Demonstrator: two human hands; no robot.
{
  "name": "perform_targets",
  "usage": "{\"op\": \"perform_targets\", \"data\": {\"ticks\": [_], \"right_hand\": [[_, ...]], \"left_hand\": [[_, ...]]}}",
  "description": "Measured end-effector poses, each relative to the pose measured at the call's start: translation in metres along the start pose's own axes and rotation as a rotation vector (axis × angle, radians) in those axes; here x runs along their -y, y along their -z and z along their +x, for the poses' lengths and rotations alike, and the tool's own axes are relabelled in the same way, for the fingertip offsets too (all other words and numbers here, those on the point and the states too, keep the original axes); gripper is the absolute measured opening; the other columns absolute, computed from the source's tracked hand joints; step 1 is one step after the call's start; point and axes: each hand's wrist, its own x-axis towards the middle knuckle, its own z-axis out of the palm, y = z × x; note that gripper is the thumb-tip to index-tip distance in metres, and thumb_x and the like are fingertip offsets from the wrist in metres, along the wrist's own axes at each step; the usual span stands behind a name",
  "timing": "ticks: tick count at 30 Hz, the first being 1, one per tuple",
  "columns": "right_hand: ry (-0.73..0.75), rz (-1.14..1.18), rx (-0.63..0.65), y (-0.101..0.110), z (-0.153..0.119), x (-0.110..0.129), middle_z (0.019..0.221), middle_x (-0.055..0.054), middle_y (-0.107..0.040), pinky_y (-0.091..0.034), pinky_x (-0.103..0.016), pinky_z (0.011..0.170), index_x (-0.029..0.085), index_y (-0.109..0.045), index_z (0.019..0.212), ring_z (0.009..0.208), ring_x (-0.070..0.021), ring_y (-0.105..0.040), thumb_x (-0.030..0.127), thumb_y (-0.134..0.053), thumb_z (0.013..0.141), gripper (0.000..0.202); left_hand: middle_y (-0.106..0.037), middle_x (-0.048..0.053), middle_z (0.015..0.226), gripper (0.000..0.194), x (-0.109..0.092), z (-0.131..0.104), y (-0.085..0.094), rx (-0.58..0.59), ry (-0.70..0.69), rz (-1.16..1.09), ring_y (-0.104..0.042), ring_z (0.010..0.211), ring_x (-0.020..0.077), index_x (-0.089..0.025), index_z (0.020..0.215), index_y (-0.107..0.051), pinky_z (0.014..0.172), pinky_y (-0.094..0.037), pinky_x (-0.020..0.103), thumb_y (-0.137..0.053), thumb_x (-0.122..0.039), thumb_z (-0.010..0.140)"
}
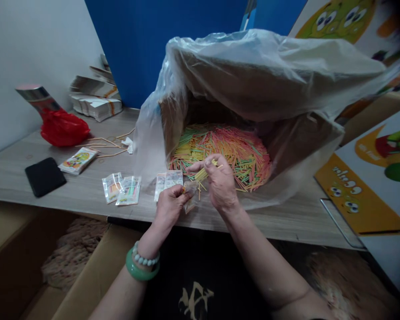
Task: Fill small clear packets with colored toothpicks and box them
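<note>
Two clear packets [128, 191] lie on the bench [83, 191], at the left side, one partly over the other. Coloured sticks are seen inside them, so these two appear to be filled. Near the left hand [169, 205] there are some flat printed packets [173, 178]; whether they contain anything, it is not possible to tell. A large pile of loose sticks [220, 142], in pink, yellow, green and orange, lies in the open carton [172, 129], which has a plastic liner [150, 133] over its edges. So it seems that only a small part is packed, and most of the sticks are loose.

The left hand is nearly closed and pinches a small packet [190, 189] between thumb and fingers, in front of the carton. The right hand [222, 184] is partly curled and grasps a small bunch of yellow sticks [202, 174] with the thumb and fingers. The bunch is outside the small packet, just above it. Whether the small packet has sticks inside cannot be told.
</note>
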Motion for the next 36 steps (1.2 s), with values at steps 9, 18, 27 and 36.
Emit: {"op": "perform_targets", "data": {"ticks": [9,18,27,36], "right_hand": [[-0.026,-0.022,0.063,-0.004,-0.009,-0.016,0.076,0.0,-0.072,-0.053,-0.034,0.081,0.025,-0.045,0.088,0.085,-0.0194,-0.07,0.043,-0.059,0.089,0.022],[-0.148,-0.199,0.215,0.01,-0.005,-0.013,0.098,-0.004,-0.075,-0.047,-0.041,0.098,0.023,-0.054,0.079,0.103,-0.0212,-0.066,0.041,-0.059,0.086,0.019],[-0.033,-0.383,0.073,0.077,0.041,-0.016,0.12,-0.007,-0.07,-0.04,-0.042,0.109,0.023,-0.07,0.102,0.119,-0.0229,-0.061,0.06,-0.058,0.085,0.043],[0.043,-0.59,-0.028,0.086,0.02,-0.023,0.093,-0.006,-0.071,-0.048,-0.039,0.09,0.023,-0.068,0.087,0.093,-0.0237,-0.063,0.056,-0.049,0.091,0.039]], "left_hand": [[-0.049,-0.003,0.053,0.03,-0.022,-0.007,-0.005,0.045,0.045,-0.105,-0.04,0.051,0.0086,-0.016,0.054,-0.059,0.048,-0.031,0.021,-0.083,-0.035,0.056],[-0.048,-0.003,0.053,0.027,-0.023,0.0,-0.01,0.075,-0.063,-0.045,-0.039,0.051,0.0091,-0.016,0.061,-0.068,0.049,-0.03,0.022,-0.078,-0.04,0.07],[-0.074,0.005,0.08,0.031,-0.018,0.054,-0.043,0.182,-0.018,-0.367,-0.062,0.073,0.0163,-0.016,0.083,-0.078,0.071,-0.048,0.027,-0.082,-0.041,0.066],[-0.074,0.005,0.089,0.033,-0.02,0.046,-0.055,0.101,0.043,-0.549,-0.065,0.077,0.0153,-0.015,0.089,-0.075,0.074,-0.049,0.027,-0.085,-0.035,0.064]]}}
